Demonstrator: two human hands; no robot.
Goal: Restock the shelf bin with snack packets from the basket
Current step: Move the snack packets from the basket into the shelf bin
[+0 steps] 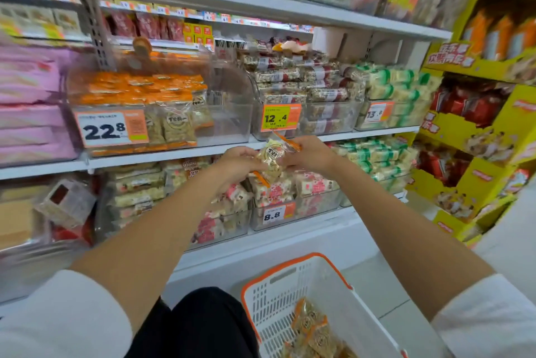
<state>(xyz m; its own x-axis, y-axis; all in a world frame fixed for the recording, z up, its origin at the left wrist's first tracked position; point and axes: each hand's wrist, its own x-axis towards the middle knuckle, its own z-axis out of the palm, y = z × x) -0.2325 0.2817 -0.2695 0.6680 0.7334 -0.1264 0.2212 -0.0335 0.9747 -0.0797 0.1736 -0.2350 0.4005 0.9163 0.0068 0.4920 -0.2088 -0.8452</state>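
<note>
Both hands hold one snack packet (pixel 272 159), clear with orange ends and a round label, in front of the shelf edge. My left hand (pixel 236 165) grips its lower left end and my right hand (pixel 310 153) pinches its upper right end. Up and to the left stands the clear shelf bin (pixel 229 122) with the 22.8 price tag, its left part filled with the same orange packets and its right part bare. The white basket with an orange rim (pixel 293 263) sits low at the front, with several more packets (pixel 314 331) inside.
Neighbouring clear bins hold red-banded bars (pixel 304 85) and green-banded packets (pixel 388 82). The shelf below carries pink-and-white packets (pixel 290 186). A yellow cardboard display (pixel 475 137) stands to the right. Pink packs (pixel 29 102) fill the far left.
</note>
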